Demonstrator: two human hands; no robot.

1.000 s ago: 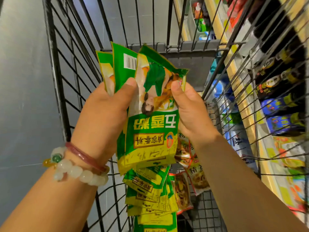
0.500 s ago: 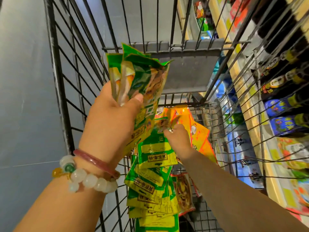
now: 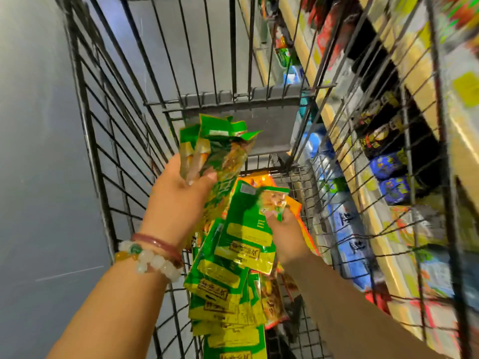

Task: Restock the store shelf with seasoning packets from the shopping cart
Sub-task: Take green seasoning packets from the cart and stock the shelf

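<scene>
The wire cart [image 3: 108,141] fills most of the view, its black bars rising on the left, far and right sides, with a grey flap [image 3: 248,120] folded against the far end. Through the right-hand bars the shelf [image 3: 383,229] runs along the aisle, stocked with dark, blue and yellow packs that are too blurred to read. On the left lies plain grey floor [image 3: 33,177].

Inside the cart a pile of green-and-yellow packets [image 3: 225,301] lies stacked toward the near end, with orange packets [image 3: 259,181] beyond and beside it.

The left hand [image 3: 178,200], raised above the pile, grips a fanned bunch of green packets [image 3: 220,149] between thumb and fingers; beaded bracelets [image 3: 150,257] circle its wrist. The right hand [image 3: 287,229], lower in the cart, pinches the top corner of one green packet [image 3: 248,226], which hangs just beside the bunch and over the pile.
</scene>
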